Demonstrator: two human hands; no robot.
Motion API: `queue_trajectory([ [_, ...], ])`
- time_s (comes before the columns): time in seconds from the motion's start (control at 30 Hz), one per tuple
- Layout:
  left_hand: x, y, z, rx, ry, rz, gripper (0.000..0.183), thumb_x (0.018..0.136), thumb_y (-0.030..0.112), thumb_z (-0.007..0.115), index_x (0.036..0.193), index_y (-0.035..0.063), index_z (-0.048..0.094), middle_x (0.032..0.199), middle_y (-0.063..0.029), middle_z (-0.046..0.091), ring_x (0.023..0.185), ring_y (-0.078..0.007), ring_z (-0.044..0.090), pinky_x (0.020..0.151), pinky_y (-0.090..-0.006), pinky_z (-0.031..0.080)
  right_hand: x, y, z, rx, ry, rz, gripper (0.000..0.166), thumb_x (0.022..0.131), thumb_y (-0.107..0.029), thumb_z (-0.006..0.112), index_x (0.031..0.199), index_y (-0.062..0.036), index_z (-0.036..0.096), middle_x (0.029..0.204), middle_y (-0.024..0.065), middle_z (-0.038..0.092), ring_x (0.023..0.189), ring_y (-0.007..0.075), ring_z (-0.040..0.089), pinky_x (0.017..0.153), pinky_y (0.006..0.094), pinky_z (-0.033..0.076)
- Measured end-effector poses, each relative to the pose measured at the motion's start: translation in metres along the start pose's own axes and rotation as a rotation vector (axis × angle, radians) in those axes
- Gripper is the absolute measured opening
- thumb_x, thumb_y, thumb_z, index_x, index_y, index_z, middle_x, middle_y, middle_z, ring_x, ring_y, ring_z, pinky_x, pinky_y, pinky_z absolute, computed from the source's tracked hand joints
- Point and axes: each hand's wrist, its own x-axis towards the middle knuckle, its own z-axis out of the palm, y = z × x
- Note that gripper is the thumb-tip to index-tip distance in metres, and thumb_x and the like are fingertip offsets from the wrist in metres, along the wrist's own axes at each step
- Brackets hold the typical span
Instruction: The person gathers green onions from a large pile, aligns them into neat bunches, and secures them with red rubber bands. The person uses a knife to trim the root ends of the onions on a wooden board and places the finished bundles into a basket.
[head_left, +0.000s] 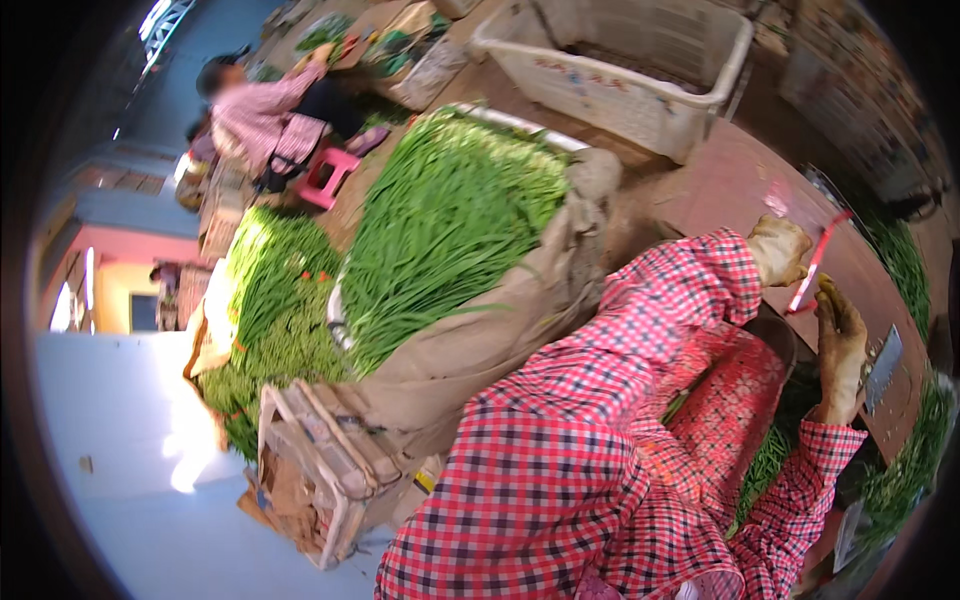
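My left hand (780, 251) is curled over a reddish-brown board (720, 165), its fingertips beside a narrow red strip (814, 266). My right hand (840, 337) is bent towards the lower end of that strip, fingertips very near it. Whether either hand pinches the strip is too blurred to tell. Both hands look dusty or gloved, below red checked sleeves. A flat metal blade (883, 369) lies on the board beside my right wrist. Long green stalks (765, 457) show beside my patterned lap.
Cut green stems (907, 465) lie past the board's edge. To my left stands a cloth-lined container (480, 337) heaped with long green leaves (450, 202). A white plastic crate (600, 90) is beyond. A person (262, 120) sits near a pink stool (328, 176). Another crate (330, 480) stands behind.
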Motion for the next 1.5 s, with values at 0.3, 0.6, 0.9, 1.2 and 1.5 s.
queue_trajectory([
  [0.3,-0.433,-0.075,-0.196,0.217,0.901,-0.773,0.024,0.090,0.025,0.065,0.097,0.0029,0.070,0.097,-0.0163,0.070,0.092,-0.0308,0.066,0.082,-0.0383,0.051,-0.022,-0.200,0.201,-0.439,-0.475,-0.645,0.037,0.082,-0.016,0.073,0.116,-0.0031,0.065,0.115,0.0132,0.066,0.107,0.0293,0.062,0.091,0.0361,0.048],
  [0.6,-0.601,-0.079,-0.061,0.574,0.883,-0.992,0.027,0.079,0.017,0.074,0.101,0.0050,0.063,0.104,-0.0126,0.062,0.098,-0.0317,0.058,0.084,-0.0420,0.047,-0.136,-0.313,0.478,-0.502,-0.969,-1.389,0.078,0.079,-0.046,0.071,0.138,-0.0022,0.044,0.140,0.0175,0.047,0.135,0.0335,0.039,0.110,0.0464,0.033],
  [0.9,-0.616,-0.084,0.009,0.354,1.078,-0.987,0.014,0.081,0.009,0.064,0.094,0.0056,0.063,0.094,-0.0115,0.062,0.082,-0.0338,0.061,0.073,-0.0445,0.050,-0.194,-0.299,0.585,-0.932,-1.299,-1.374,0.106,0.075,-0.068,0.063,0.146,0.0032,0.030,0.140,0.0277,0.044,0.141,0.0397,0.029,0.116,0.0498,0.021],
  [1.2,-0.620,-0.064,0.005,0.229,1.325,-0.839,0.025,0.075,-0.001,0.071,0.099,0.0022,0.064,0.098,-0.0134,0.061,0.090,-0.0310,0.061,0.082,-0.0408,0.049,-0.230,-0.251,0.585,-0.908,-1.040,-1.643,0.082,0.078,-0.035,0.067,0.142,0.0046,0.036,0.102,0.0163,0.061,0.082,0.0269,0.064,0.068,0.0364,0.051],
  [1.5,-0.698,-0.068,-0.001,0.158,1.171,-1.791,0.047,0.086,0.035,0.072,0.110,-0.0037,0.061,0.100,-0.0195,0.066,0.093,-0.0298,0.064,0.078,-0.0357,0.051,-0.229,-0.283,0.592,-1.140,-1.337,-1.229,0.069,0.078,-0.024,0.073,0.133,0.0060,0.044,0.104,0.0229,0.063,0.086,0.0291,0.065,0.067,0.0370,0.057],
])
